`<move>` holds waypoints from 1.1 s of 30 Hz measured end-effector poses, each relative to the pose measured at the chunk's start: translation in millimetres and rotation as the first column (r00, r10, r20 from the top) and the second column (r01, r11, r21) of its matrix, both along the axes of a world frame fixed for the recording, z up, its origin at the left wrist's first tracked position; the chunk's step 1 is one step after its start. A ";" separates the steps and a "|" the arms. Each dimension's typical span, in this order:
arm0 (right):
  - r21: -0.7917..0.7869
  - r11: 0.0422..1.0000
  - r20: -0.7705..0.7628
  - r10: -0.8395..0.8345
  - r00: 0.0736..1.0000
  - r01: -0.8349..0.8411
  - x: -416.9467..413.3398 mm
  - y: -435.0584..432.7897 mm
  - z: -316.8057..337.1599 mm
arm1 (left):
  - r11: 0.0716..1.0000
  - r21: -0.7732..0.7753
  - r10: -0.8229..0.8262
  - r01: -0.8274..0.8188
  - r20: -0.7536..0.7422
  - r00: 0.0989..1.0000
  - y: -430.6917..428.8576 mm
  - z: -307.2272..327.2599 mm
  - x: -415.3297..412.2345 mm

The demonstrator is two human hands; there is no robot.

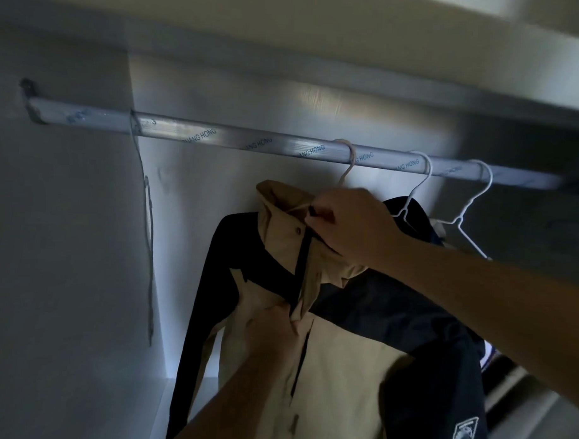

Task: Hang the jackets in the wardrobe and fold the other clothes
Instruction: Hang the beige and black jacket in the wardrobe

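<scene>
Wardrobe (68, 228) dim, blurry; jacket (342, 369) hem cut off below.

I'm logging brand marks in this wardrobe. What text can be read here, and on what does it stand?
"NANG HONG": blue print repeated along the silver metal hanging rail; its first letters are unclear, and the other repeats are partly hidden or blurred.
White diamond patch on the sleeve of the beige and navy jacket: too blurred to read.

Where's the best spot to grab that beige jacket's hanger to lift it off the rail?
Probably the hanger by its wire neck, just above the jacket collar, from the front. Its hook curls over the rail, so lifting there should free it; fabric would slump.
</scene>
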State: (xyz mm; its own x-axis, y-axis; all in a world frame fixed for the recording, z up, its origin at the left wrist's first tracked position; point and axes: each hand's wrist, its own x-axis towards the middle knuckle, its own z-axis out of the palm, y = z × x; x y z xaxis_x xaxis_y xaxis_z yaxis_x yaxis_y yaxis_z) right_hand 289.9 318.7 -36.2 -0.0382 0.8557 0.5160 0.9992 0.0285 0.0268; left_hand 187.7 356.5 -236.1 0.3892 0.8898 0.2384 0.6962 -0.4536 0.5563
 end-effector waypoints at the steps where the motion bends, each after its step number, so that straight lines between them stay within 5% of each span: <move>1: -0.041 0.998 -0.081 0.043 0.996 -0.046 5.5 -4.8 -4.1 | 1.000 -0.014 -0.018 0.018 -0.017 1.000 2.3 2.4 -0.1; 3: -0.073 0.993 -0.241 0.074 0.968 -0.094 22.3 -16.8 -13.1 | 0.994 -0.058 -0.092 0.091 -0.016 0.996 6.5 15.3 -4.8; 5: -0.008 0.999 -0.394 0.043 0.918 -0.050 40.5 -32.2 -23.0 | 0.991 -0.060 -0.104 0.118 0.191 0.976 10.4 38.1 -10.1; 8: 0.132 0.985 -0.461 -0.041 0.887 0.114 59.4 -54.3 -42.2 | 0.992 0.087 -0.129 0.095 0.708 0.695 6.6 90.9 -7.3; 10: 0.046 0.981 -0.595 -0.125 0.794 0.189 68.3 -65.6 -51.1 | 0.951 0.230 -0.309 0.208 0.648 0.696 4.2 122.8 1.4; 12: -0.195 0.960 -0.624 -0.279 0.729 0.201 73.1 -74.7 -62.5 | 0.907 0.260 -0.406 0.330 0.339 0.849 4.4 141.3 12.9; 14: -0.335 0.921 -0.502 -0.354 0.789 0.200 74.3 -80.6 -72.9 | 0.845 0.438 -0.297 0.309 -0.097 0.950 5.1 146.7 23.5; 16: -0.331 0.922 -0.437 -0.336 0.834 0.198 69.4 -83.5 -75.3 | 0.803 0.508 -0.217 0.310 -0.235 0.947 4.1 150.1 32.3; 20: -0.287 0.925 -0.329 -0.339 0.881 0.248 60.6 -91.1 -93.6 | 0.922 0.133 -0.381 0.363 0.152 0.912 11.2 153.3 38.1; 24: -0.229 0.936 -0.347 -0.335 0.876 0.267 58.7 -97.1 -116.1 | 0.890 0.090 -0.455 0.446 0.196 0.868 16.6 157.8 36.5; 27: -0.216 0.936 -0.364 -0.341 0.867 0.277 57.2 -97.2 -121.2 | 0.855 -0.078 -0.434 0.513 0.434 0.789 19.2 169.2 41.9; 29: -0.252 0.934 -0.424 -0.343 0.838 0.255 53.3 -100.7 -126.4 | 0.843 -0.145 -0.397 0.518 0.481 0.781 19.0 172.9 41.9; 33: -0.245 0.956 -0.535 -0.272 0.800 0.161 50.2 -112.0 -138.5 | 0.882 -0.042 -0.415 0.470 0.406 0.814 20.7 175.2 39.5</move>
